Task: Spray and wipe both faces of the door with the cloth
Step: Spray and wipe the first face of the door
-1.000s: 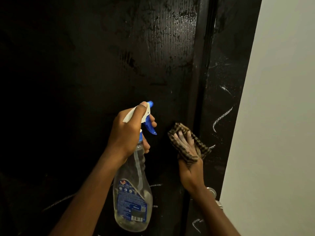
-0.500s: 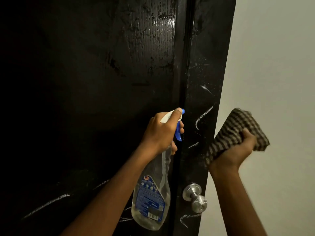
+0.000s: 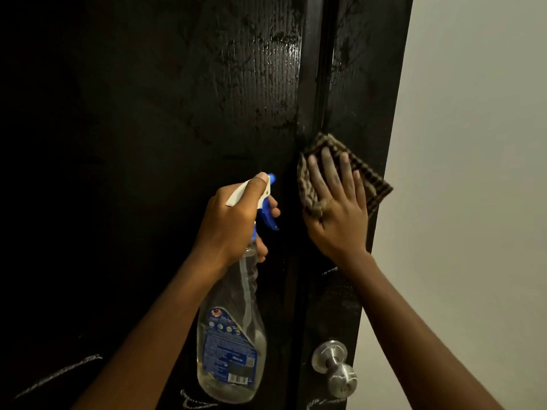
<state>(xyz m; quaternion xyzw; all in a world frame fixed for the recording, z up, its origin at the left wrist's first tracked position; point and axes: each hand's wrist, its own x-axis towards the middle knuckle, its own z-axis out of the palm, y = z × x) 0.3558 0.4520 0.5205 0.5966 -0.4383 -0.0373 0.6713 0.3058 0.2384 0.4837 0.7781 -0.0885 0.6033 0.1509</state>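
Note:
A black door (image 3: pixel 177 119) fills the left and centre of the head view, its surface wet and streaked. My left hand (image 3: pixel 233 220) grips the neck of a clear spray bottle (image 3: pixel 231 335) with a blue and white trigger head, nozzle pointing at the door. My right hand (image 3: pixel 337 208) presses a checked brown cloth (image 3: pixel 376 187) flat against the door's right stile with straight, spread fingers.
A silver round door knob (image 3: pixel 334 366) sticks out of the stile below my right hand. White chalk-like marks (image 3: pixel 68 371) run along the door's lower left. A plain pale wall (image 3: pixel 473 173) lies to the right of the door's edge.
My right hand lifted the cloth off the door out to the right, then brought it back and laid it flat on the stile. The white marks on the stile there no longer show.

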